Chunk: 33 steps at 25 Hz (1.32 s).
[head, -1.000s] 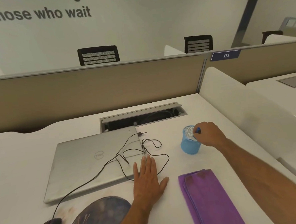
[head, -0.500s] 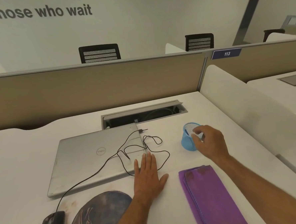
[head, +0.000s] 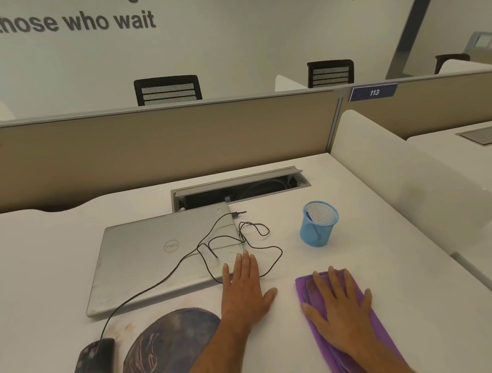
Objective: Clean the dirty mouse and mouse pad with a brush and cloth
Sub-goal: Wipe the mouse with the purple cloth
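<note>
A dark, smudged wired mouse (head: 93, 368) lies at the lower left of the white desk. Beside it is a round dark mouse pad (head: 165, 349), partly covered by my left forearm. My left hand (head: 245, 293) rests flat on the desk with fingers straight, its fingertips at the laptop's edge. A folded purple cloth (head: 358, 292) lies to the right, and my right hand (head: 340, 307) lies flat on it with fingers spread. A blue mesh cup (head: 318, 223) stands behind the cloth with a blue brush handle (head: 308, 215) just visible inside.
A closed silver laptop (head: 145, 256) sits in the middle, with the mouse's black cable (head: 242, 235) looped over it. Behind it is an open cable hatch (head: 239, 186) and a beige partition (head: 150, 146). A white divider (head: 406, 182) bounds the desk on the right.
My right hand left the blue cup, moved back toward me and now lies flat on the purple cloth. My left hand stayed put.
</note>
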Motion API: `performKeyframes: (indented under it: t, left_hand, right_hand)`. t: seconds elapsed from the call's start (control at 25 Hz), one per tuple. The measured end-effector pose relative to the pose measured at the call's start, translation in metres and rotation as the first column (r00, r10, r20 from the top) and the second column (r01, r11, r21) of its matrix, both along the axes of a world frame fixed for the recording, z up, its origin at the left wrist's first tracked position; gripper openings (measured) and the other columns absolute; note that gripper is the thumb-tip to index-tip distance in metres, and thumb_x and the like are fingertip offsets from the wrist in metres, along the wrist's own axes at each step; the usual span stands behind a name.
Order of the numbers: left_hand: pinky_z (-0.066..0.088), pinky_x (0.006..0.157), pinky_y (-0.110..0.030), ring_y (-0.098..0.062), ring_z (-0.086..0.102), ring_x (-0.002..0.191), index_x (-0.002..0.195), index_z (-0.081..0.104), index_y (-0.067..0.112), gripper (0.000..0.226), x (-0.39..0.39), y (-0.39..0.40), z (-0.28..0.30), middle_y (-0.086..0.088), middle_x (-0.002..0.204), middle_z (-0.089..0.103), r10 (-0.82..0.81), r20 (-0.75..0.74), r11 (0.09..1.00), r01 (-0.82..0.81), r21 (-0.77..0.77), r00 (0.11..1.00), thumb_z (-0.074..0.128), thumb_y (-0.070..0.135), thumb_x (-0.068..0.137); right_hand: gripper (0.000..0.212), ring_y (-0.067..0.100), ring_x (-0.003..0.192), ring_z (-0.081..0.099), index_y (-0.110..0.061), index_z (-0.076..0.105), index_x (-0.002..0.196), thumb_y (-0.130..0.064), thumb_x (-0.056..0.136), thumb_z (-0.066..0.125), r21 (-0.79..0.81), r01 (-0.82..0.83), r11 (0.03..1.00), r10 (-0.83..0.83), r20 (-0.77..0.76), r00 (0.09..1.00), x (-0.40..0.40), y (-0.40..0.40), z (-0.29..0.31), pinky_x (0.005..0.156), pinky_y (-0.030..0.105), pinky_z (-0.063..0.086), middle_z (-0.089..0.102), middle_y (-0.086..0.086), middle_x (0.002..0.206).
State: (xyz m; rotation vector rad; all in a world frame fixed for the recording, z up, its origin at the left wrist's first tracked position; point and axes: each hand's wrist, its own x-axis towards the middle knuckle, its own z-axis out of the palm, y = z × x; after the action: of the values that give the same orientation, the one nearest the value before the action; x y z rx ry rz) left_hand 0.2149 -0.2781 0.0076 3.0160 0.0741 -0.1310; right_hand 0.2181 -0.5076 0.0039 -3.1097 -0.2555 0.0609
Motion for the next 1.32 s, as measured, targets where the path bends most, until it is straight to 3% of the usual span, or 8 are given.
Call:
performKeyframes:
  t: [0.16, 0.24, 0.4, 0.64, 0.84, 1.0, 1.12, 1.32]
  left_hand:
    - [-0.015, 0.121, -0.051, -0.025, -0.019, 0.153, 0.158, -0.012, 0.008, 0.096, -0.002, 0.002, 0.005, -0.01, 0.166, -0.018, 0.011, -0.059, 1.0, -0.011, 0.006, 0.998, 0.007, 0.072, 0.088]
    - [-0.014, 0.121, -0.051, -0.026, -0.018, 0.153, 0.158, -0.011, 0.007, 0.091, -0.007, 0.003, 0.009, -0.011, 0.166, -0.017, -0.006, -0.086, 1.0, 0.006, -0.004, 0.996, 0.025, 0.066, 0.098]
    - [-0.014, 0.121, -0.047, -0.026, -0.016, 0.153, 0.158, -0.009, 0.008, 0.09, -0.026, 0.011, 0.016, -0.01, 0.167, -0.016, -0.09, -0.045, 0.995, 0.092, 0.027, 0.995, 0.032, 0.062, 0.1]
    - [-0.018, 0.118, -0.041, -0.024, -0.017, 0.153, 0.159, -0.008, 0.009, 0.088, -0.055, 0.033, 0.03, -0.008, 0.167, -0.015, -0.112, 0.089, 0.994, 0.112, 0.0, 0.99, 0.031, 0.063, 0.101]
    - [-0.016, 0.12, -0.04, -0.022, -0.016, 0.153, 0.159, -0.007, 0.012, 0.095, -0.084, 0.091, 0.042, -0.003, 0.166, -0.015, 0.069, 0.188, 0.991, -0.045, -0.129, 0.98, 0.019, 0.075, 0.092]
    - [-0.009, 0.124, -0.04, -0.014, -0.017, 0.152, 0.159, -0.008, 0.019, 0.097, -0.126, 0.159, 0.048, 0.006, 0.162, -0.02, 0.273, 0.207, 0.951, -0.231, -0.205, 0.939, 0.016, 0.081, 0.089]
    - [0.002, 0.126, -0.037, -0.012, -0.001, 0.154, 0.161, 0.006, 0.021, 0.093, -0.169, 0.204, 0.041, 0.007, 0.166, -0.003, 0.451, 0.245, 0.871, -0.365, -0.328, 0.858, 0.023, 0.08, 0.09]
    - [0.017, 0.122, -0.035, -0.016, 0.02, 0.152, 0.157, 0.024, 0.026, 0.09, -0.225, 0.231, 0.019, 0.005, 0.166, 0.021, 0.697, 0.137, 0.652, -0.542, -0.53, 0.704, 0.036, 0.078, 0.085]
  right_hand:
    - [0.072, 0.034, 0.14, 0.03, -0.035, 0.036, 0.144, -0.069, 0.087, 0.008, -0.025, -0.011, 1.0, 0.012, 0.043, 0.999, 0.001, 0.001, -0.002, 0.1, 0.062, 0.035, 0.034, 0.006, 0.153]
    - [0.063, 0.035, 0.135, 0.039, -0.032, 0.047, 0.138, -0.056, 0.087, 0.02, 0.008, -0.012, 1.0, 0.012, 0.04, 0.999, 0.002, 0.0, -0.001, 0.097, 0.058, 0.042, 0.044, 0.008, 0.147]
    - [0.053, 0.042, 0.12, 0.052, -0.015, 0.064, 0.122, -0.023, 0.073, 0.047, 0.189, -0.025, 0.982, 0.009, 0.085, 0.996, 0.009, 0.0, -0.001, 0.091, 0.054, 0.051, 0.059, 0.014, 0.131]
    - [0.059, 0.039, 0.122, 0.051, -0.011, 0.063, 0.123, -0.016, 0.071, 0.035, 0.338, 0.039, 0.94, -0.062, 0.057, 0.996, 0.019, -0.001, -0.003, 0.107, 0.047, 0.037, 0.054, 0.015, 0.136]
    - [0.047, 0.032, 0.127, 0.048, -0.007, 0.059, 0.127, 0.003, 0.084, 0.045, 0.634, -0.021, 0.773, -0.036, 0.076, 0.996, 0.011, 0.042, 0.048, 0.105, 0.032, 0.03, 0.051, 0.013, 0.14]
    - [0.055, 0.019, 0.127, 0.047, -0.021, 0.054, 0.132, 0.01, 0.088, 0.048, 0.767, -0.162, 0.62, 0.143, 0.093, 0.985, -0.005, 0.113, 0.079, 0.104, 0.027, 0.031, 0.049, -0.002, 0.141]
    - [0.059, 0.003, 0.126, 0.046, -0.034, 0.054, 0.128, 0.01, 0.088, 0.049, 0.839, -0.27, 0.472, 0.353, 0.1, 0.93, -0.019, 0.173, 0.092, 0.106, 0.024, 0.032, 0.05, -0.012, 0.139]
    - [0.059, -0.011, 0.127, 0.04, -0.043, 0.055, 0.126, 0.002, 0.087, 0.053, 0.813, -0.433, 0.39, 0.704, 0.04, 0.709, -0.046, 0.267, 0.098, 0.109, 0.018, 0.033, 0.047, -0.021, 0.141]
